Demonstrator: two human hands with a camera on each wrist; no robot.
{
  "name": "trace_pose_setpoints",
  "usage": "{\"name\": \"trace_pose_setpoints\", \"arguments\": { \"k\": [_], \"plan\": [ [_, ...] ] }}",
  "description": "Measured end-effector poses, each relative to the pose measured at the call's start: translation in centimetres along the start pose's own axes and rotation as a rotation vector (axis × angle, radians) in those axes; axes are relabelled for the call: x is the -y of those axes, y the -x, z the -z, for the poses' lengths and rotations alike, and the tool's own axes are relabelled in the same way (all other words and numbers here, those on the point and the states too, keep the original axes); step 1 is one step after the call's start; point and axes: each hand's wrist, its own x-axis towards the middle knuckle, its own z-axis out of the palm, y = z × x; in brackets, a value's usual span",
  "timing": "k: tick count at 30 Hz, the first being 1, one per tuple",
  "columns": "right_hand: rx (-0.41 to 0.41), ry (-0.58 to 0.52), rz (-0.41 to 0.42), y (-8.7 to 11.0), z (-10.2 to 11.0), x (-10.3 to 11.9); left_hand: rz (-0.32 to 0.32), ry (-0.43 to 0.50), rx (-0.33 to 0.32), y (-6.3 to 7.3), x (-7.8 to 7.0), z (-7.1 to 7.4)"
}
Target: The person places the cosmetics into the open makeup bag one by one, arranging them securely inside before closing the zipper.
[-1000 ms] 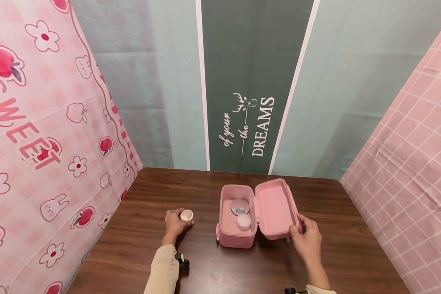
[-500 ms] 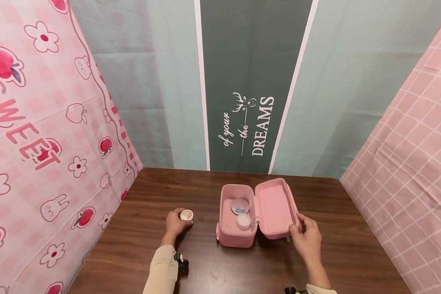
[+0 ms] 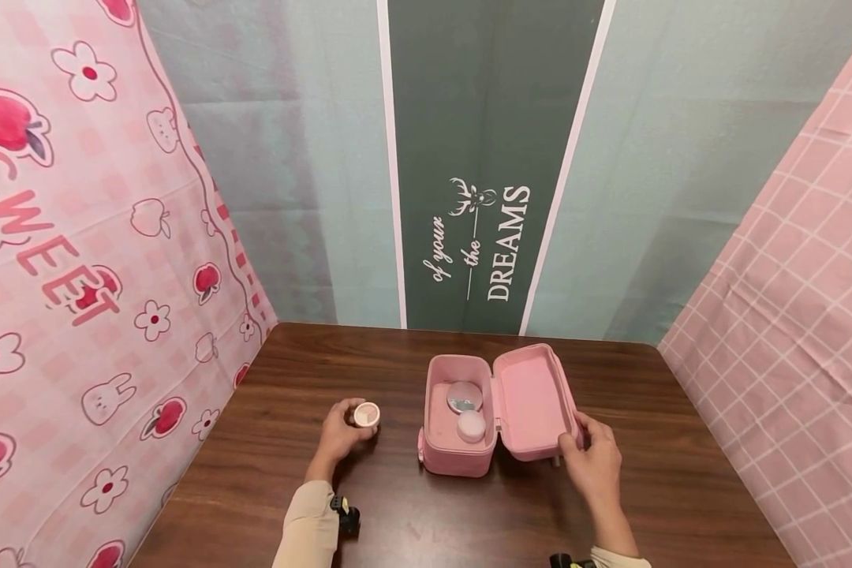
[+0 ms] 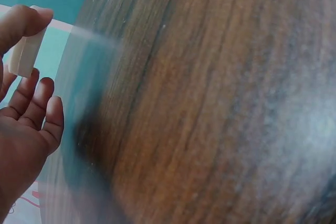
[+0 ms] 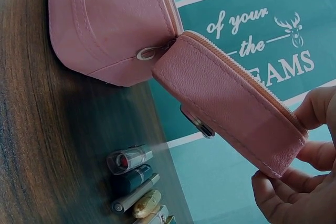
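My left hand (image 3: 342,434) pinches a small round cream-coloured cosmetic compact (image 3: 367,415) between thumb and fingers, left of the pink cosmetic case (image 3: 457,464). In the left wrist view the compact (image 4: 27,53) shows its pale side, raised above the wood; the other fingers are curled below it. The case stands with its lid (image 3: 534,404) swung out to the right. My right hand (image 3: 596,457) grips that lid by its near right corner. Inside the case lie a round shiny disc (image 3: 464,397) and a smaller round white item (image 3: 471,426).
Behind the lid, the right wrist view shows a row of cosmetics on the wooden table: a clear-capped lipstick (image 5: 128,159), a dark tube (image 5: 132,179), a silver tube (image 5: 135,195) and a gold one (image 5: 147,204). Patterned cloths (image 3: 326,173) surround the table.
The left hand has shifted slightly to the right with the compact, toward the case. The right hand, lid and case contents look unmoved.
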Motion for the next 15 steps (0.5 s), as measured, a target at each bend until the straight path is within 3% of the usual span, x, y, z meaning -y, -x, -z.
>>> {"name": "trace_pose_setpoints", "arguments": {
  "k": [9,15],
  "plan": [
    [0.006,-0.003,-0.004,0.0,-0.1,0.0,0.019,-0.013,0.005,0.3,-0.5,0.0],
    [-0.019,-0.002,0.017,0.0,-0.1,-0.1,0.06,0.001,0.057,0.8,-1.9,0.0]
  ]
}}
